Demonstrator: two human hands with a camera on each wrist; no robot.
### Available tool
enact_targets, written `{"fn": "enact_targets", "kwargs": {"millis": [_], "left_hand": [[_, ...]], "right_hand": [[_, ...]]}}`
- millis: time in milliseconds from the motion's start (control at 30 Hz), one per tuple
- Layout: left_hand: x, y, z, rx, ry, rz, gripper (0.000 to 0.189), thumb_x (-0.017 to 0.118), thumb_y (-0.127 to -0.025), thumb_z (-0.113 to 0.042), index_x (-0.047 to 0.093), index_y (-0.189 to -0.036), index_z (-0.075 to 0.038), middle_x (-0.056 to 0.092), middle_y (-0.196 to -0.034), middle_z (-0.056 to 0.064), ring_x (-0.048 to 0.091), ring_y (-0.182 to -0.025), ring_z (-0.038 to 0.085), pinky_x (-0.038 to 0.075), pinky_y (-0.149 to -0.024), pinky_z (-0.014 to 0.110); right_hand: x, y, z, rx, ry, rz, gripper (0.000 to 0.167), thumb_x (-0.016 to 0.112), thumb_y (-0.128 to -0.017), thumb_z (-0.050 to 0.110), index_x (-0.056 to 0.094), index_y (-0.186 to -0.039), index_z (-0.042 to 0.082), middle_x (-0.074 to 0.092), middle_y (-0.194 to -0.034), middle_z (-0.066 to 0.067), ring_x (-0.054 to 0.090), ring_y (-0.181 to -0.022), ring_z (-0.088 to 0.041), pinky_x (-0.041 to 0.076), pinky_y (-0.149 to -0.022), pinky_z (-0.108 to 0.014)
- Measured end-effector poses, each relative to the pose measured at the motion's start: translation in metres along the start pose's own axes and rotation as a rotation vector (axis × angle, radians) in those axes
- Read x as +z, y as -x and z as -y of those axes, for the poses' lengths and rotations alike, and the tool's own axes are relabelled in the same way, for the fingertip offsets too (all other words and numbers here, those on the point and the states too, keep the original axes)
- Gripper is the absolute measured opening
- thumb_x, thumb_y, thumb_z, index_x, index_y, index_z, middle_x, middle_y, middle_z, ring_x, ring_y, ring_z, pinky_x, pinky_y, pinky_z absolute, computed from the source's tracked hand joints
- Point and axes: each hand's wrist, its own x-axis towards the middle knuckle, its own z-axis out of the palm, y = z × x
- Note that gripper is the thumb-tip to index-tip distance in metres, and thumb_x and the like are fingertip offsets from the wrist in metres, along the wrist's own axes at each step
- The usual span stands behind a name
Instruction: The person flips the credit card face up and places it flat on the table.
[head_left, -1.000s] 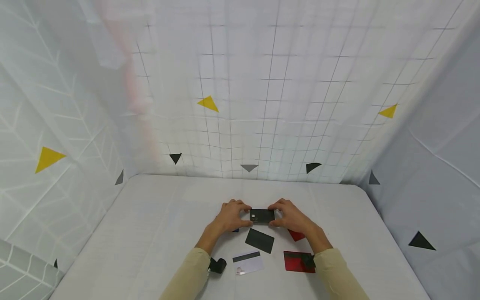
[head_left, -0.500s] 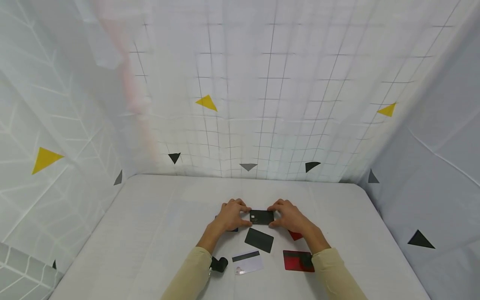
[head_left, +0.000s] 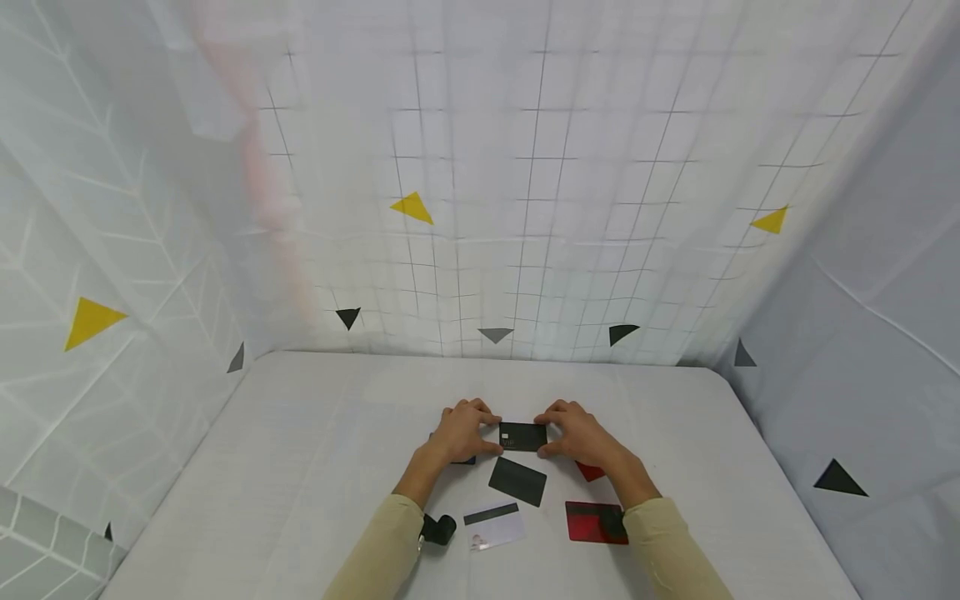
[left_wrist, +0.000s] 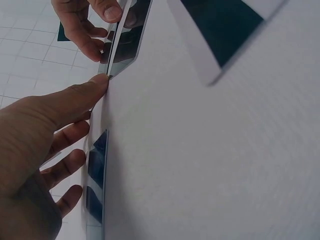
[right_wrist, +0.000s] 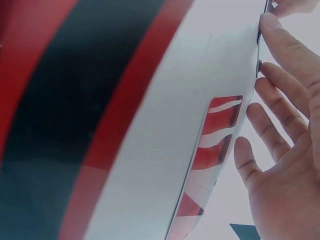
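Black card point(head_left: 522, 437) held at ends, left hand point(head_left: 459, 433) and right hand point(head_left: 581, 435) each in grip spanning card's width

Wht table point(head_left: 292, 500) w/ wht grid curtain point(head_left: 480, 108) behind; 3 yel. triangles point(head_left: 412, 207): 2 on back curtain, 1 on L curtain point(head_left: 45, 217).

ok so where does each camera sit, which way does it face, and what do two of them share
Head: worn on the head, facing forward and down at the white table; left hand, right hand and beige sleeves show, both hands gripping the black chip card.
Left wrist: facing low across the table, tipped sideways, past the blue card; left hand large, right fingers at top.
Right wrist: likewise low and tipped, over the red striped card; right hand large.
Shared: head and right wrist both show the red striped card.
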Motion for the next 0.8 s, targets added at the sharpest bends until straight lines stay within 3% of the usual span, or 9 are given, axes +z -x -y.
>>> {"fn": "enact_targets", "kwargs": {"millis": [800], "left_hand": [[-0.0052,0.0022,-0.0049,-0.011,0.006,-0.004,0.054,0.083,-0.081,-0.045,0.071,-0.128,-0.023,0.063,-0.123,-0.005,0.054,-0.118,0.021,0.038,-0.098,0.052]], "right_hand": [[-0.0021,0.0017,0.0002,-0.042,0.006,-0.023,0.053,0.088,-0.076,0.035,0.072,-0.124,0.019,0.061,-0.122,-0.003,0.053,-0.119,-0.028,0.044,-0.100,-0.057]]}}
